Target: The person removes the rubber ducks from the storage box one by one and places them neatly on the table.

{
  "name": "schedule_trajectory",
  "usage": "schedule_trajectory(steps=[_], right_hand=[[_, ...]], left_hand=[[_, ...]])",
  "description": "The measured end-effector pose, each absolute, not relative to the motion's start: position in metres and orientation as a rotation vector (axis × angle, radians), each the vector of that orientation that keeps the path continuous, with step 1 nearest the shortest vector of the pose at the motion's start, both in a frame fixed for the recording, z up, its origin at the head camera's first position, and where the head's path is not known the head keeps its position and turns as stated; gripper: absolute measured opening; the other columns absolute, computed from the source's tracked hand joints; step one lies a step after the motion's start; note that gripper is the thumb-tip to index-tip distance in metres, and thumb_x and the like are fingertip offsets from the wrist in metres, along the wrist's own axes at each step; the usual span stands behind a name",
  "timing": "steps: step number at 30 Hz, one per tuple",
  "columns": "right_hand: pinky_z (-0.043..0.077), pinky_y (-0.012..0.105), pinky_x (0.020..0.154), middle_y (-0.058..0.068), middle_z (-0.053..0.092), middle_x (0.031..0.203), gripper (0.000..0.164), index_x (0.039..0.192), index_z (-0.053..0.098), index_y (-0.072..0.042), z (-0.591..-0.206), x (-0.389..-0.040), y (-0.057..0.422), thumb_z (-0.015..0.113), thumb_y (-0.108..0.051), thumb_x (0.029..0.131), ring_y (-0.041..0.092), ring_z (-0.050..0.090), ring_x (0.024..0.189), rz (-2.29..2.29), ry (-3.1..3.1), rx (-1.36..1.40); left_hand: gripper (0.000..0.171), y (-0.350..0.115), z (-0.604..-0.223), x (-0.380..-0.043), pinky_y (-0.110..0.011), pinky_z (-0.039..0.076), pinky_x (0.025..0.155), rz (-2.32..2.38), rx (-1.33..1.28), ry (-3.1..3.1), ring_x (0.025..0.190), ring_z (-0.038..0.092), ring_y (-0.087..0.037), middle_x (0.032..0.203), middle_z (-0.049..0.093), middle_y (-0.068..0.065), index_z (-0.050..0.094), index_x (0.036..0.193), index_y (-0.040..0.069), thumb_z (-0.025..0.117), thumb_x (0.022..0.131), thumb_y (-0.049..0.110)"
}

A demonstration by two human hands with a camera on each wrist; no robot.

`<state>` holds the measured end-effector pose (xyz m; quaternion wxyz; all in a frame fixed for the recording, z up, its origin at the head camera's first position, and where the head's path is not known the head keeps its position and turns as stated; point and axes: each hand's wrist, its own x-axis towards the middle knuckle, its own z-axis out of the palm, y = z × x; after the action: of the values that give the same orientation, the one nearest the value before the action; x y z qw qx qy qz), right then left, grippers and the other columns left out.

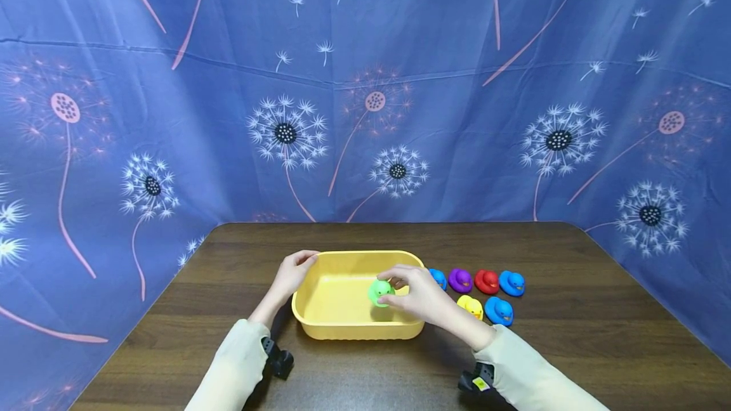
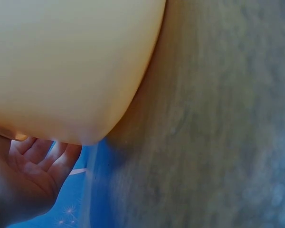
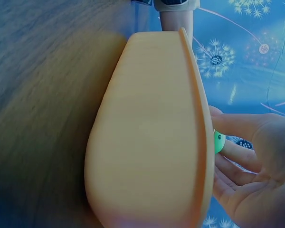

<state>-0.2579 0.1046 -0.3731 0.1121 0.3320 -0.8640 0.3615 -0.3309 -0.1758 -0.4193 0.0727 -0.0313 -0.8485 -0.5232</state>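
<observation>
A yellow plastic basin (image 1: pixel 358 333) stands on the table. My left hand (image 1: pixel 294 273) holds its rim at the back left corner; in the left wrist view that hand (image 2: pixel 35 178) has its fingers partly hidden behind the basin wall. Over the right part of the basin, my right hand (image 1: pixel 419 293) pinches a green rubber duck (image 1: pixel 378 292) between thumb and fingers. From the right wrist, only the duck's head (image 3: pixel 219 141) shows past the rim, beside the right hand (image 3: pixel 249 166).
Several rubber ducks sit right of the basin: a purple duck (image 1: pixel 460 280), a red duck (image 1: pixel 487 281), a yellow duck (image 1: pixel 471 306) and blue ones, such as the near blue duck (image 1: pixel 499 311). A blue dandelion-print cloth (image 1: pixel 457 113) hangs behind the brown wooden table (image 1: pixel 599 335).
</observation>
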Motion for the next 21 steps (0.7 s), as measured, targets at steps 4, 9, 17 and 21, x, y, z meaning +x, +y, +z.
schedule_trajectory(steps=[4,9,17,21], right_hand=[[0.053,0.026,0.074,0.002,0.070,0.094,0.034,0.103,0.069,-0.004,-0.372,-0.258,0.113,0.078,-0.020,0.075,0.014,0.064,0.080,1.032,-2.516,0.973],[0.053,0.026,0.074,0.002,0.070,0.093,0.035,0.103,0.069,-0.004,-0.372,-0.258,0.123,0.079,-0.020,0.074,0.013,0.064,0.080,1.051,-2.509,0.960],[0.053,0.027,0.073,0.002,0.069,0.096,0.034,0.103,0.069,-0.005,-0.372,-0.257,0.137,0.079,-0.022,0.075,0.013,0.065,0.080,1.004,-2.485,0.956],[0.053,0.028,0.072,-0.001,0.068,0.095,0.035,0.104,0.069,-0.007,-0.369,-0.254,0.145,0.079,-0.023,0.074,0.011,0.064,0.080,0.994,-2.489,0.931]], left_hand=[[0.028,-0.175,-0.419,-0.331,-0.026,0.046,0.075,-1.569,-0.100,-2.546,0.095,0.060,-0.022,0.107,0.066,-0.014,0.065,0.114,0.004,0.052,0.096,0.021],[0.026,-0.175,-0.419,-0.330,-0.026,0.047,0.073,-1.587,-0.112,-2.525,0.093,0.061,-0.024,0.105,0.066,-0.016,0.064,0.114,0.003,0.053,0.095,0.017],[0.024,-0.173,-0.419,-0.329,-0.026,0.048,0.071,-1.598,-0.179,-2.490,0.089,0.062,-0.023,0.103,0.067,-0.017,0.064,0.113,0.002,0.055,0.092,0.009],[0.022,-0.172,-0.418,-0.328,-0.026,0.047,0.072,-1.564,-0.189,-2.509,0.090,0.062,-0.023,0.104,0.067,-0.015,0.065,0.111,0.005,0.055,0.093,0.011]])
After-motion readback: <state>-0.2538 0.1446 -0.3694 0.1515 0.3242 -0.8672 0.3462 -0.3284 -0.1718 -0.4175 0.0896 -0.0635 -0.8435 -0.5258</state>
